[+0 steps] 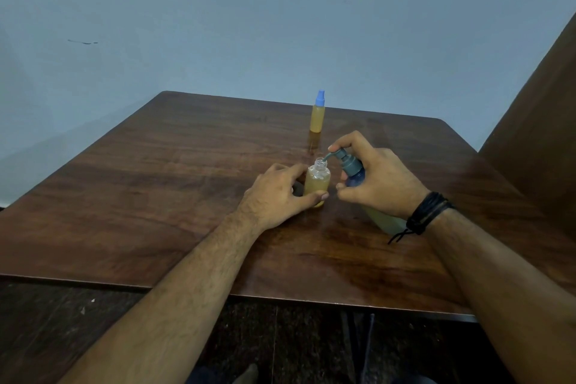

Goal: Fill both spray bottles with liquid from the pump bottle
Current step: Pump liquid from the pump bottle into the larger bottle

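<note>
Left grip [280, 193] curled closed; right grip [378, 184] clenched.

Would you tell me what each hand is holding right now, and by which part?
The left hand grips the open spray bottle around its body; the right hand holds the pump bottle near its shoulder, forefinger on the pump head.

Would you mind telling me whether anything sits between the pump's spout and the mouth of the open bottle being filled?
Nothing visible does. The open bottle, steadied by the left hand, has no cap on its neck, and the spout of the pump bottle, tilted in the right hand, ends right at its rim.
</note>
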